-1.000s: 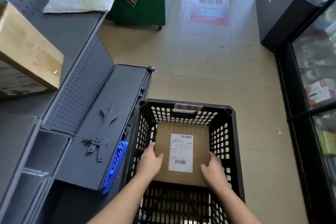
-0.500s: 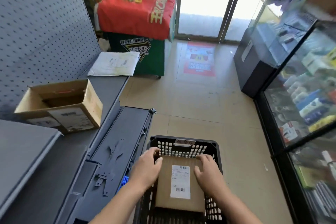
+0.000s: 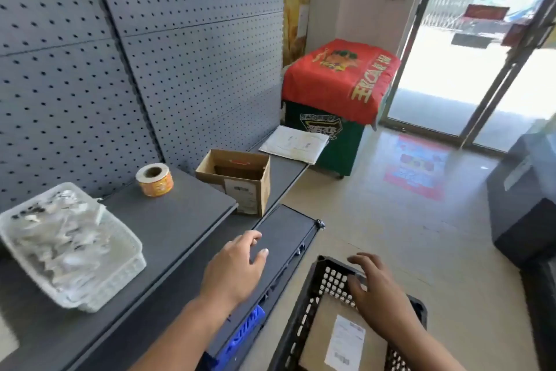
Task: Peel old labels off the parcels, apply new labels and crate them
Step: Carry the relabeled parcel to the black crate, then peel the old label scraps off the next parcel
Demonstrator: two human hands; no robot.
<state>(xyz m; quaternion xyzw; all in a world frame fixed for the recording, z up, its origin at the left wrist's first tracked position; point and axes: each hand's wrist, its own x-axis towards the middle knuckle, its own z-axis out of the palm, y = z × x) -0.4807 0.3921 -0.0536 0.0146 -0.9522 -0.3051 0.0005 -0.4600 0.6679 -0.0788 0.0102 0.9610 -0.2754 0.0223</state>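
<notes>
Stock on my remote feed, largest first.

1. Grey pegboard wall (image 3: 180,54), backing the shelving on the left.
2. Grey shelf (image 3: 168,229), two levels, the nearer one higher.
3. Green cabinet (image 3: 337,142) on the floor by the glass door, draped with a red cloth (image 3: 340,81).
4. Black crate (image 3: 301,319), slotted walls, on the floor just beside the shelf.
5. White basket (image 3: 126,277) on the upper shelf level, holding crumpled pale scraps too blurred for me to identify.
6. Parcel (image 3: 319,337), flat and brown. It lies inside the black crate, label side up.
7. Cardboard box (image 3: 261,190), open-topped, on the lower shelf level with a label on its near face.
8. White mailer (image 3: 293,143), flat at the shelf's far end.
9. Left grip (image 3: 234,268) is over the shelf's front edge, fingers spread and loose, holding nothing.
10. Right grip (image 3: 376,289) is over the crate's far rim above the parcel, fingers splayed. I cannot tell whether it touches the rim.
11. Label roll (image 3: 154,179), orange-printed, upright on the upper level near the pegboard.
12. White label (image 3: 344,342), stuck flat on the parcel.
</notes>
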